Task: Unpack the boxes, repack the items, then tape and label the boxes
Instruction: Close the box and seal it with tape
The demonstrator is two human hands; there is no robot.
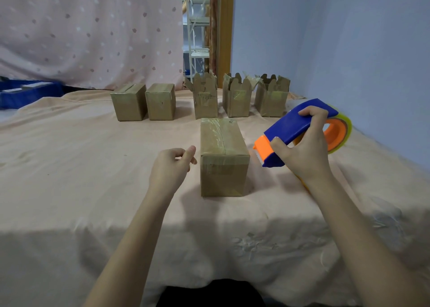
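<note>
While your right hand [302, 148] gripped the blue-and-orange plastic tape dispenser [300, 132], your left hand [172, 167] hung loosely curled and empty; between them sat the taped brown cardboard box [223, 157]. Beyond, two closed boxes [143, 101] looked done, three open-flapped boxes [239, 96] remained.

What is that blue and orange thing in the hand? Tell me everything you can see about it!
It is a tape dispenser, made of what looks like shiny plastic. Its body is blue, with an orange front end that has a small toothed cutting edge. At the back, an orange wheel carries a roll of clear, yellowish tape. The right hand grips it, fingers over the top and thumb near the orange front. It is held tilted in the air, front end lower, just right of the nearest closed box, not touching it.
</note>
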